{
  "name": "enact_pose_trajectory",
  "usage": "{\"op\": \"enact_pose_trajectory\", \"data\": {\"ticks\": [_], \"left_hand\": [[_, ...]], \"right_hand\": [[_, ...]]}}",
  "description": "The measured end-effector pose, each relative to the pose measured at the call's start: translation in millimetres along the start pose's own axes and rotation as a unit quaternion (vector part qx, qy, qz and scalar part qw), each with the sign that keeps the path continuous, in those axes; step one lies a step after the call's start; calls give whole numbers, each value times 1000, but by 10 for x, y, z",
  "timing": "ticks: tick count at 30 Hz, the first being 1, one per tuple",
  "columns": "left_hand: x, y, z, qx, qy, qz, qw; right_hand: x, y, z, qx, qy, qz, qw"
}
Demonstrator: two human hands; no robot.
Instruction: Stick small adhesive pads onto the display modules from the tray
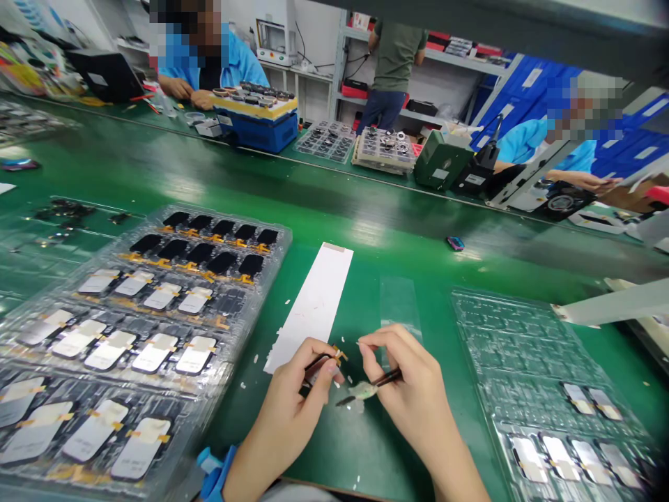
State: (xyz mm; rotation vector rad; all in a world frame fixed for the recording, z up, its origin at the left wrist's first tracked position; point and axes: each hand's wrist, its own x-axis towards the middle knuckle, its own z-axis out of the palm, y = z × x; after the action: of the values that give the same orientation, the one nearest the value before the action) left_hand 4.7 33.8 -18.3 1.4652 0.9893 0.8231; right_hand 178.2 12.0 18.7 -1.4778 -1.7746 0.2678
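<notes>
Green bench mat [376, 453] under both hands, electronics assembly room beyond. Left hand [287, 411] nearly closed: thumb and fingers pinch a small dark part with an amber flex tail [334, 357], its shape mostly hidden by the grip. Right hand [412, 397] also curled, thumb and forefinger gripping a slim dark tool [389, 378]; exact tool type cannot be told. A white film scrap [366, 392] clings to the tool near its tip. Hands just apart, fingertips not touching. Blue wrist strap [213, 474] on left wrist.

Small white scraps [243, 385] dot the mat around the hands. Long white paper strip [313, 307] lies just beyond the left hand, its near end beside the fingers. Clear film strip [400, 307] lies beyond the right hand. To the left, a clear plastic tray [277, 237] holds rows of dark display panels, many with silver-white backing and amber tabs. To the right, a second clear tray [523, 348] holds similar panels only in its near corner.

Across the bench, a co-worker in a blue sleeve [240, 66] sits behind a blue case [256, 132]. Second co-worker's hand [585, 181] works at far right. Person in an olive shirt [394, 56] stands at the shelving.
</notes>
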Motion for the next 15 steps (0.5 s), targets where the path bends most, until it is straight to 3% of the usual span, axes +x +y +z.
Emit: {"op": "enact_pose_trajectory", "data": {"ticks": [6,15], "left_hand": [[45,-7,0,23,3,9,1000],[28,11,-24,68,-26,8,997]], "right_hand": [[-71,-22,201,-81,17,-96,992],[-101,13,236,-102,14,-118,988]]}}
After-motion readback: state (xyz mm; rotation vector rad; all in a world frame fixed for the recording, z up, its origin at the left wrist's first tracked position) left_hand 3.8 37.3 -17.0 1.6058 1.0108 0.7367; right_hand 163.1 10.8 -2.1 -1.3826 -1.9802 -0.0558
